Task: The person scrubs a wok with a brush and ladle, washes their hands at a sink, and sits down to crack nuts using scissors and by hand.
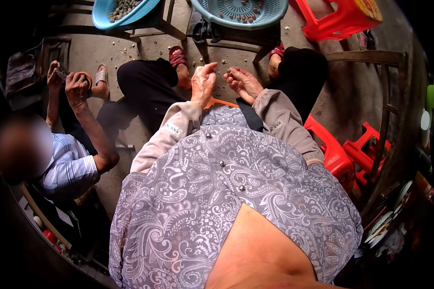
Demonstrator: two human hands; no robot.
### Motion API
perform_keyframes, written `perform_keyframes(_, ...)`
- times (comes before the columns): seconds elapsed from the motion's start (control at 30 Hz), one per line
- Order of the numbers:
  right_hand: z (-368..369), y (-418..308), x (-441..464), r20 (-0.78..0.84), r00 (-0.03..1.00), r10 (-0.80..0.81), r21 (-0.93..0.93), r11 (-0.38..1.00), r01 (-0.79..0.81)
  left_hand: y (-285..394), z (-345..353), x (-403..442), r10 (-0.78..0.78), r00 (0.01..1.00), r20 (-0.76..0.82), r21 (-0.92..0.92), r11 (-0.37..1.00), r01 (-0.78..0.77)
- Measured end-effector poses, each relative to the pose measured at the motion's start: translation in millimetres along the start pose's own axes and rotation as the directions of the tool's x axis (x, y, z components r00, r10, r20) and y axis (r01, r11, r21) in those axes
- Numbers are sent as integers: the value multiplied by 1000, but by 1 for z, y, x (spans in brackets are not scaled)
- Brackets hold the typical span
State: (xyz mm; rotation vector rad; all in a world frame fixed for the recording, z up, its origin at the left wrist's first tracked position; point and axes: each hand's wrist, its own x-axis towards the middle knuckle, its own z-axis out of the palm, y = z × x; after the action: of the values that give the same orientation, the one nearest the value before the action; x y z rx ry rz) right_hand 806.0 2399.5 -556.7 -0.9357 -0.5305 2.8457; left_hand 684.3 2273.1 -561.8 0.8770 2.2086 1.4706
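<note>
Above my lap, my left hand [203, 83] is raised with its index finger pointing toward the right hand and the other fingers curled; whether anything lies within it is hidden. Just to its right, my right hand [243, 83] pinches a small brownish piece [230, 73] between thumb and fingertips. The two hands do not touch. In front of them, a blue perforated basket [217, 20] with several small reddish-brown pieces rests on a wooden stool. Something orange [220, 102] shows below my wrists.
A blue basin [98, 19] of round grey-brown pieces stands at the upper left. A co-worker [70, 159] sits at the left, hands raised. Red plastic stools [330, 21] stand upper right and lower right, by a wooden chair [388, 59]. Bits litter the floor.
</note>
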Motion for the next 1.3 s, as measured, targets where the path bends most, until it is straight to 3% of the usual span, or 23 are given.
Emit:
perform_keyframes(0.1, -7, 1, 4, 30, 1000, 0, -50, 999, 2, 37, -1, 0, -183, 948, 261, -417, 864, 281)
perform_keyframes(0.23, -9, 3, 4, 31, 999, -9, -145, 989, 13, 42, -3, 0, -165, 933, 320, -363, 888, 282)
perform_keyframes(0.37, -9, 2, 1, 40, 999, 16, -166, 986, -9, 33, -6, 2, -309, 839, 448, -593, 600, 538)
perform_keyframes(0.4, -8, 2, 1, 40, 999, 17, -164, 986, -10, 32, -4, 1, -390, 822, 415, -642, 514, 568)
perform_keyframes(0.53, -3, 0, -2, 2, 999, 35, -168, 985, -34, 22, -8, 3, -414, 804, 427, -738, 355, 574)
perform_keyframes(0.7, 3, 0, -1, 41, 999, 12, -168, 986, -5, 31, -6, 2, -437, 794, 424, -673, 434, 598)
perform_keyframes(0.83, 4, 5, 0, 69, 990, -121, -260, 956, 135, 26, -4, 1, -396, 803, 446, -614, 517, 596)
perform_keyframes(0.93, 8, 4, -3, 73, 985, -154, -279, 946, 168, 24, -2, 0, -370, 812, 453, -511, 638, 576)
perform_keyframes(1.13, -5, 5, 5, 94, 991, -92, -83, 992, 100, 23, 1, 0, -470, 791, 393, -633, 485, 603)
perform_keyframes(1.23, -7, 5, 5, 91, 992, -83, -49, 995, 88, 34, -1, 0, -410, 846, 340, -627, 571, 529)
perform_keyframes(1.3, -4, 4, 3, 72, 994, -85, -56, 994, 89, 44, -3, 1, -329, 902, 281, -463, 776, 427)
